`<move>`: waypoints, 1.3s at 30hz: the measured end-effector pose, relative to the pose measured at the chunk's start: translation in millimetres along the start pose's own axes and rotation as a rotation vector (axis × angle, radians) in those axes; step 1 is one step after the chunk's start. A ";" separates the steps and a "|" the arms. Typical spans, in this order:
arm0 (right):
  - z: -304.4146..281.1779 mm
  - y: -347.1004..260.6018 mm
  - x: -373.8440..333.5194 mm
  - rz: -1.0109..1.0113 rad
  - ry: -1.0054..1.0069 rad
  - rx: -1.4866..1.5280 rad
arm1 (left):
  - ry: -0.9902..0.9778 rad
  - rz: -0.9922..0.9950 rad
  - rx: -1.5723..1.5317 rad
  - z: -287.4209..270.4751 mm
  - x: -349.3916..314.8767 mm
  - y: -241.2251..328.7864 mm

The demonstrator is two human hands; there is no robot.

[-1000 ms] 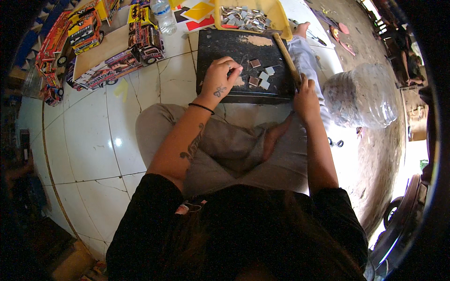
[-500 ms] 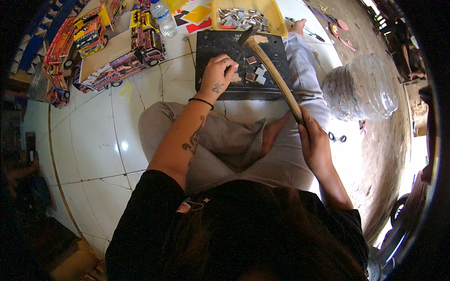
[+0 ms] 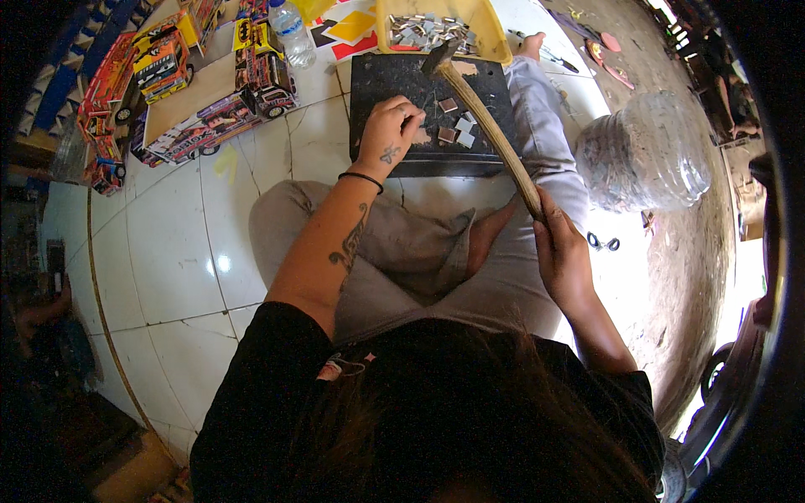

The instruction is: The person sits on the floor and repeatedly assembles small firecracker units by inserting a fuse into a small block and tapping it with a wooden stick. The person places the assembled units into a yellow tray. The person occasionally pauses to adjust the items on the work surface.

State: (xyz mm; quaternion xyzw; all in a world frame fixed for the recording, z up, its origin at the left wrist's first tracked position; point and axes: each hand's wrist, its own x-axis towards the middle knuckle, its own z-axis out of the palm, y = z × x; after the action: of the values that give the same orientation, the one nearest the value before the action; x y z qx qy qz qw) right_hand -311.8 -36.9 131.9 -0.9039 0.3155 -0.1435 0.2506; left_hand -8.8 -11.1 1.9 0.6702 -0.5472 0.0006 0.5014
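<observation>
Low over the left part of a black work block (image 3: 381, 77), my left hand (image 3: 390, 126) is closed in a pinch. Whatever its fingertips hold, if anything, is too small or hidden to name. My right hand (image 3: 560, 251) is wrapped round the lower end of a hammer's (image 3: 490, 121) wooden handle. The hammer slants up to the left, its dark metal head above the far part of the block. Beneath the handle, several small square metal pieces (image 3: 464, 132), some silvery and some brownish, lie on the block just right of my left hand.
Beyond the block stands a yellow tray (image 3: 501, 38) of metal pieces. Toy trucks (image 3: 201, 126) and a water bottle (image 3: 290, 35) are at the far left. To the right are a large clear plastic container (image 3: 646, 151), scissors (image 3: 603, 242) and my outstretched leg (image 3: 545, 126).
The hammer's head has shifted slightly up and to the left, with my right hand still on the handle. My left hand stays almost in place.
</observation>
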 end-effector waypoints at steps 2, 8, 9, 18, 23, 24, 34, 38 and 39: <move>-1.2 0.3 0.6 0.035 -0.037 -0.004 | -0.004 0.007 0.023 0.1 -0.9 -0.5; 1.4 3.5 0.0 0.019 -0.010 0.037 | 0.000 0.026 0.061 -0.3 -2.0 -1.8; 1.8 5.1 1.4 0.026 -0.056 0.030 | 0.003 0.026 0.066 -0.2 -2.1 -1.9; 0.4 7.9 1.8 0.039 -0.086 -0.016 | 0.002 0.038 0.047 0.3 -2.1 -2.5; 1.1 8.5 2.1 0.046 -0.078 -0.005 | 0.019 0.046 0.069 0.6 -2.0 -3.7; 1.9 9.3 4.3 0.057 -0.136 -0.028 | 0.008 0.039 0.067 0.7 -1.6 -4.3; -3.3 7.3 6.5 0.012 -0.027 0.017 | -0.002 0.028 0.066 -0.2 -1.7 -2.0; -1.7 11.5 5.7 0.050 -0.080 0.027 | 0.014 0.055 0.077 0.0 -2.8 -2.8; -1.3 15.4 7.0 0.043 -0.090 0.048 | 0.002 0.055 0.084 0.1 -3.6 -3.0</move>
State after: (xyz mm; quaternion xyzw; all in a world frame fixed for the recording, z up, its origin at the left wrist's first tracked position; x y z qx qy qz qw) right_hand -314.7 -52.3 125.3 -0.8962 0.3198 -0.1048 0.2890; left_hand -8.1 -8.9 -2.2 0.6755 -0.5642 0.0380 0.4733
